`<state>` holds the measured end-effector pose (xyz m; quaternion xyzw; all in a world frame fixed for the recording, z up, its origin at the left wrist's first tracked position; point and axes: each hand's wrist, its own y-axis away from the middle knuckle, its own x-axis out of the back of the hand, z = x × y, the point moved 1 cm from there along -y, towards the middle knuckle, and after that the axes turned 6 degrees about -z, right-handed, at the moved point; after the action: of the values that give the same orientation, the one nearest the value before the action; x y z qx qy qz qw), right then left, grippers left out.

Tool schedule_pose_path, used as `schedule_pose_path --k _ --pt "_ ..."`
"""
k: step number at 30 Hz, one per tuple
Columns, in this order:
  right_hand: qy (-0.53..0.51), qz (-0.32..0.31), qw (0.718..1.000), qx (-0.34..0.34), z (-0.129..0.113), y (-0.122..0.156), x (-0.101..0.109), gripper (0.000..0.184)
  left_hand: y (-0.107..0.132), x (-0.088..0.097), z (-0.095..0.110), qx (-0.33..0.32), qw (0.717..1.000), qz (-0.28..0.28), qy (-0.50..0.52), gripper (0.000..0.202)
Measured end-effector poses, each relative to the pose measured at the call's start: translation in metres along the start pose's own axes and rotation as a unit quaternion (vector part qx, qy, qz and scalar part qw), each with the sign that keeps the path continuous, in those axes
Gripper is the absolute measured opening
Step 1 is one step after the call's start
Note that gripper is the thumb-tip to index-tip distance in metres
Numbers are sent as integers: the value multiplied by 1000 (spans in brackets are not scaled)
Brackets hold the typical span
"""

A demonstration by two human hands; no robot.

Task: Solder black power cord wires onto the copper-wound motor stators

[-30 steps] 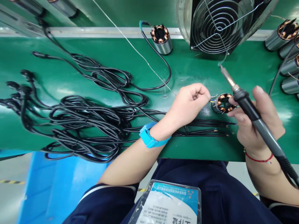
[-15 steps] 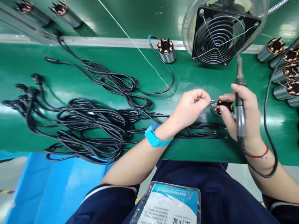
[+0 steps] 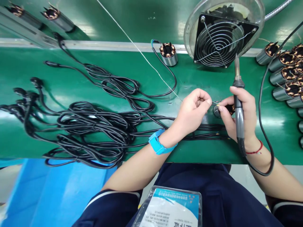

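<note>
My left hand (image 3: 195, 108) is closed in a pinch on a thin wire (image 3: 214, 103) that reaches toward a motor stator (image 3: 216, 111). A long silvery strand (image 3: 153, 67) runs down from above and passes behind this hand. My right hand (image 3: 245, 116) holds a soldering iron (image 3: 239, 118) with its tip pointing away from me, toward the fan. Its thumb and index finger meet at the wire by the stator's near left rim, hiding much of the copper windings. Cable ends (image 3: 208, 137) lie on the table below both hands.
A fan with a wire guard (image 3: 217, 47) stands ahead. Stators (image 3: 287, 72) are grouped at the right; another stator (image 3: 169, 56) stands at the back. Bundled black cables (image 3: 94, 126) cover the left. The iron's cord (image 3: 261, 126) loops around my right wrist.
My right hand has shifted left with the soldering iron, and its thumb and index finger have closed together at the wire. My left hand keeps its pinch. The view has shifted slightly.
</note>
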<state>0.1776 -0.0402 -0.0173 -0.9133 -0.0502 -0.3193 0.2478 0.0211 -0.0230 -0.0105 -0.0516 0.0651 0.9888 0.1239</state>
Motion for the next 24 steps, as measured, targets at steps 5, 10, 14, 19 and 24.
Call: schedule_pose_path --k 5,10,14,19,24 --pt "-39 23 999 1 1 1 -2 50 1 0 -5 -96 993 5 -69 10" --pt "-90 30 995 23 4 0 -1 53 4 2 -3 -236 944 6 -230 13" --pt "-122 25 992 7 7 0 -2 51 5 7 1 -284 912 -23 -295 10" --pt "-147 17 989 -8 6 0 -2 46 5 9 3 -267 910 -39 -316 13" --pt "-97 -27 994 -30 10 2 2 50 2 9 -3 -136 966 -15 -221 16"
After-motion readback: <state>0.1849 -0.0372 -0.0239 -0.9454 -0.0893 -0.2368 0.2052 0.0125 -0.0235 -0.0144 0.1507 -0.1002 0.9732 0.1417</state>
